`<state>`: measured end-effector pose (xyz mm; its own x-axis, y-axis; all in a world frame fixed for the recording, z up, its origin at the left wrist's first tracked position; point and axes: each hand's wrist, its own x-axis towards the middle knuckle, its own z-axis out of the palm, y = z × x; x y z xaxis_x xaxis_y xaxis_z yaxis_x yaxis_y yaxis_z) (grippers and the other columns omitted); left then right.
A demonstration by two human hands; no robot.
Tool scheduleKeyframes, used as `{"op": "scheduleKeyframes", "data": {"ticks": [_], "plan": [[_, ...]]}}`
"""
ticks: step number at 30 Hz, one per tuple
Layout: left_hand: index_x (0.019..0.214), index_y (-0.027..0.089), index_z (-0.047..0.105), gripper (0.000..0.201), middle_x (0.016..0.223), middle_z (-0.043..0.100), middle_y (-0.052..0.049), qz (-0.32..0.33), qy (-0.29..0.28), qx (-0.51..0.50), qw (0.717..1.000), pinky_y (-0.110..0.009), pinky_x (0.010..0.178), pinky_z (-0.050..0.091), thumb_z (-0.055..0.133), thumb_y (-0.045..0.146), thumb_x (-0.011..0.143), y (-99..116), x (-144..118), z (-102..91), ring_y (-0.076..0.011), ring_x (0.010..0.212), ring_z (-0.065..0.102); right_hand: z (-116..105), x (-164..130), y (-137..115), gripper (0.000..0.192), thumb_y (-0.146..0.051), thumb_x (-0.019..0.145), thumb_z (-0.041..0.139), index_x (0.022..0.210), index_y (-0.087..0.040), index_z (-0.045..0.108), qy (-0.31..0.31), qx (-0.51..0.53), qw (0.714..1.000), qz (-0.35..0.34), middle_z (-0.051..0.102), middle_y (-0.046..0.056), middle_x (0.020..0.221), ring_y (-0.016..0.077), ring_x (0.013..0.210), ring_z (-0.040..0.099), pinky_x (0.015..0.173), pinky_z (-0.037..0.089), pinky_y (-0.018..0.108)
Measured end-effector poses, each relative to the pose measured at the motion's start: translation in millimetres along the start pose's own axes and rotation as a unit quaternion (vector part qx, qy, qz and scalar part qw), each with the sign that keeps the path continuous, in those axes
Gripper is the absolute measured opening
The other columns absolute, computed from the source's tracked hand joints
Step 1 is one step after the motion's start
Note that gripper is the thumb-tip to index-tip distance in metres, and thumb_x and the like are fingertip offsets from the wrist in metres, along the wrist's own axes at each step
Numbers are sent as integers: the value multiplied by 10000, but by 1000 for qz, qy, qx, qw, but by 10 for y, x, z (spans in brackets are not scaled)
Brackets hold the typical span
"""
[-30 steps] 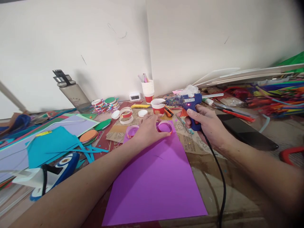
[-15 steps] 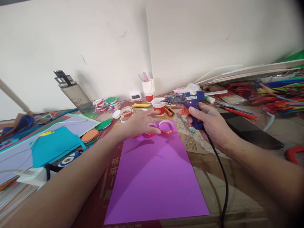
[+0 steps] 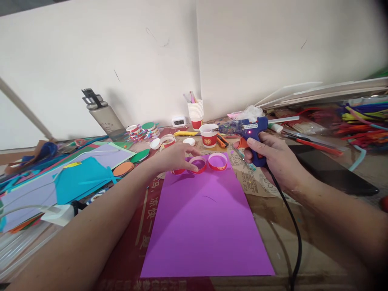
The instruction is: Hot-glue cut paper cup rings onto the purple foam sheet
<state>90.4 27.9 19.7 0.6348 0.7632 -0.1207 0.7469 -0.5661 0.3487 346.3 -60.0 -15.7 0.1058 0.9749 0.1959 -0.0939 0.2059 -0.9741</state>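
My right hand (image 3: 269,155) is wrapped around a blue glue gun (image 3: 256,131), its small red light lit. The gun's nozzle, matted with stringy glue, points left at the rim of a red and white paper cup (image 3: 209,136). Over the far end of a purple sheet (image 3: 206,226) is my left hand (image 3: 177,157), thumb and fingers apart at the middle paper ring (image 3: 198,166). A second red-edged paper ring (image 3: 217,162) sits to its right. A third ring (image 3: 178,171) is partly hidden under the left hand.
Stacked paper cups (image 3: 195,113) hold pens at the back, beside a small clock (image 3: 178,121). A bottle (image 3: 106,119) and coloured sheets (image 3: 81,178) are on the left. A black tablet-like slab (image 3: 333,169) and pipe cleaners (image 3: 363,121) lie right. The gun's cord (image 3: 291,222) hangs forward.
My left hand has drawn back leftward from beside the right ring to the middle one. The glue gun stays in my right hand. The whole view has shifted slightly.
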Motion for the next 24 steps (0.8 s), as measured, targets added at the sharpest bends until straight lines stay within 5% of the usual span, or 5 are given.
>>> {"op": "scheduleKeyframes", "data": {"ticks": [8, 14, 18, 24], "plan": [[1167, 275, 686, 571, 1224, 662, -21, 4, 82, 5, 997, -316, 933, 475, 678, 598, 696, 20, 17, 59, -249, 1127, 585, 8, -8, -2, 220, -447, 806, 699, 810, -255, 591, 8, -7, 1000, -5, 553, -23, 631, 143, 583, 452, 525, 362, 276], [1230, 260, 658, 637, 1334, 607, -55, 40, 138, 41, 989, -441, 1116, 342, 613, 665, 741, 257, 106, 295, -308, 1297, 474, -4, -1, 14, 243, -474, 784, 713, 816, -267, 590, 12, -6, 1000, -8, 551, -28, 650, 142, 572, 461, 514, 367, 279], [1181, 250, 675, 628, 1310, 610, -77, 11, 143, 59, 988, -487, 1089, 348, 670, 651, 698, 401, 122, 421, -338, 1275, 465, 0, -5, 15, 249, -477, 791, 708, 804, -257, 591, 5, -13, 1000, -11, 551, -28, 637, 137, 577, 464, 526, 375, 274], [1129, 279, 699, 499, 1177, 658, -50, 27, 148, 39, 988, -406, 986, 422, 656, 597, 747, 438, 129, 477, -283, 1141, 536, -5, -4, 30, 215, -450, 840, 659, 839, -244, 597, -2, -33, 999, -13, 550, -27, 640, 132, 587, 458, 534, 360, 265]]}}
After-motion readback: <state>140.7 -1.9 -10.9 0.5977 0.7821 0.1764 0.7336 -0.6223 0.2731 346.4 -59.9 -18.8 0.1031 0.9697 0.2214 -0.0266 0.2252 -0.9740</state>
